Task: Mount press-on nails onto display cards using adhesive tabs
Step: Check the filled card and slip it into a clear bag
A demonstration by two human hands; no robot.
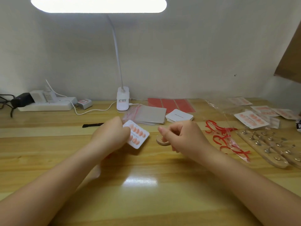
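Your left hand (112, 136) grips the display card (136, 135) by its left edge, tilted above the table (140, 181), pink nails (137, 131) already mounted. Your right hand (180, 136) is loosely curled; whether it pinches anything cannot be determined. Squeezing the card could flex it and loosen nails.

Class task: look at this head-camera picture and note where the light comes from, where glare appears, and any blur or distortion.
Head view: the lamp bar overhead is blown out white; its glare patch shines on the wooden table; wide-angle distortion bows the table's far edge; the nails on the card look soft.
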